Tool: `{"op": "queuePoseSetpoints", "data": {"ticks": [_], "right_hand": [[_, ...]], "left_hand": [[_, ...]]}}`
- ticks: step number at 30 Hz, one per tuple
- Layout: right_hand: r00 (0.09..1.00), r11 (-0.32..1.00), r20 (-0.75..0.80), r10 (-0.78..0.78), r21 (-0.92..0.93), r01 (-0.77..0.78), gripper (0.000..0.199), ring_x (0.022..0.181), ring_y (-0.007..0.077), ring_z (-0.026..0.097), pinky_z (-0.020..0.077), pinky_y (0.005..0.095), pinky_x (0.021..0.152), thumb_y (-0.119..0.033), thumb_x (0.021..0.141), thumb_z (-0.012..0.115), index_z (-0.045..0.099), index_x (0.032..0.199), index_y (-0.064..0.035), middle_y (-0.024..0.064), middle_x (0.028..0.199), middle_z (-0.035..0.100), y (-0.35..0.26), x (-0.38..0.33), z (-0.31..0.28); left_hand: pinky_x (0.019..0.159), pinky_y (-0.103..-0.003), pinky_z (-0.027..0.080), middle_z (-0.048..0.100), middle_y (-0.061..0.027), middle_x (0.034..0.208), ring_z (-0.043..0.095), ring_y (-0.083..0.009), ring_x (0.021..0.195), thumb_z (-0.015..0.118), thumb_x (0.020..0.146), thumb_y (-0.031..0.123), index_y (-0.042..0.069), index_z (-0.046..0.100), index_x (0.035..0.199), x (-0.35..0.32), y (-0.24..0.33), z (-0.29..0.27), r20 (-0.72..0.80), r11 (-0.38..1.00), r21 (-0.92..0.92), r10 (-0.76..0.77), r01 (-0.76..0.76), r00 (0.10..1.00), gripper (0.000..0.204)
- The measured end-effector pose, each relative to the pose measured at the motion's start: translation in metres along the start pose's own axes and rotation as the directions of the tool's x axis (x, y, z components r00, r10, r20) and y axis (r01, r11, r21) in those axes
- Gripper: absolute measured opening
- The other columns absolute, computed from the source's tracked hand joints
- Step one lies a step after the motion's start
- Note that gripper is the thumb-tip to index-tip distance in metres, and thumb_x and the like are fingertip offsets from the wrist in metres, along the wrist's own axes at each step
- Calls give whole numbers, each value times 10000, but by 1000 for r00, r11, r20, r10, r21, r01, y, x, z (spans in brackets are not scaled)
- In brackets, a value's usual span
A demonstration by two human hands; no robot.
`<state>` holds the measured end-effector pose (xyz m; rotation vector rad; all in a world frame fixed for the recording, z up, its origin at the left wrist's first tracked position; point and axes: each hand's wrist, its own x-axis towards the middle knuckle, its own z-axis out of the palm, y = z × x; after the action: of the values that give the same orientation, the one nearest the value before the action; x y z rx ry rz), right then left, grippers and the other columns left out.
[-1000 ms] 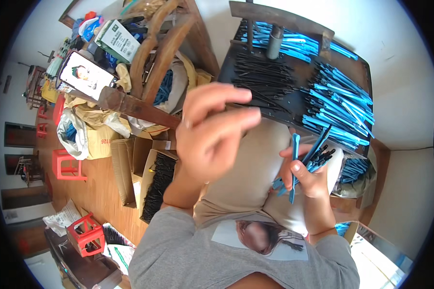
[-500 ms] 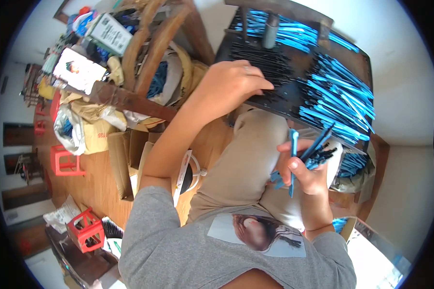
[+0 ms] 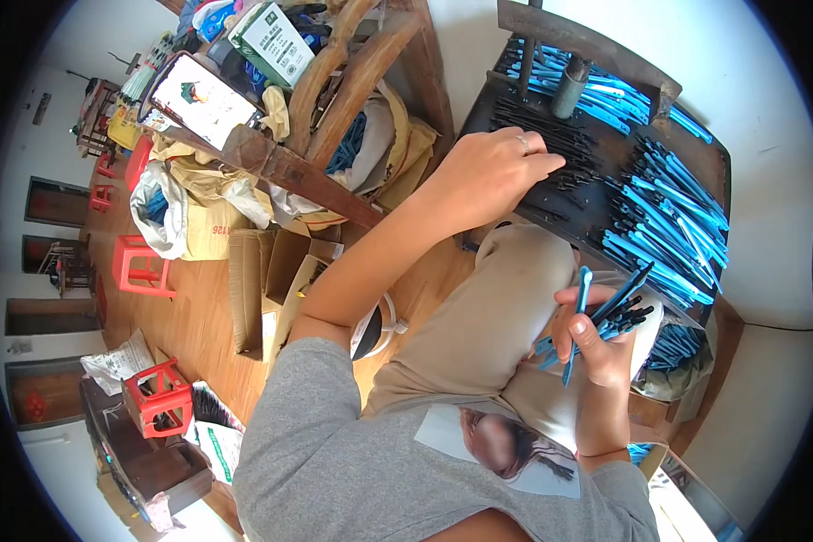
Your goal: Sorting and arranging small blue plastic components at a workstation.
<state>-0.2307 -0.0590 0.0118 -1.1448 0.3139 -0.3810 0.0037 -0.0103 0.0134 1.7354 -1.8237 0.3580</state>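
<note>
Right hand (image 3: 596, 348) holding a bunch, left hand (image 3: 497, 176) at the black rods (image 3: 571, 140).
Right of centre: right fingers closed round blue-and-black sticks (image 3: 625, 312), one blue stick (image 3: 584, 282) set apart near the thumb. Upper right of centre: left hand bent over the black rods on the desk (image 3: 619, 142); fingertips hidden, cannot tell if they grip. Step, as judged: selecting a rod; separating one probably calls for a narrow pinch. Farther right: heaped blue pieces (image 3: 664, 212).
</note>
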Motion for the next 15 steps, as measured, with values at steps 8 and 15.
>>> {"op": "queuePoseSetpoints", "data": {"ticks": [8,15], "right_hand": [[997,998,-47,-62,17,63,304,477,121,522,415,237,453,-185,852,653,564,1019,53,57,576,556,2,0,0],[963,966,-129,-236,73,246,276,428,125,453,369,261,440,-186,909,563,492,1088,12,36,545,491,2,5,-1]], "left_hand": [[563,-320,468,593,-86,842,598,-249,677,605,805,17,69,628,987,6,27,-19,-186,958,-271,-144,90,972,190],[539,-245,429,596,-91,809,554,-152,629,616,802,-35,23,645,911,-4,68,-26,-274,818,-557,-343,142,898,127]]}}
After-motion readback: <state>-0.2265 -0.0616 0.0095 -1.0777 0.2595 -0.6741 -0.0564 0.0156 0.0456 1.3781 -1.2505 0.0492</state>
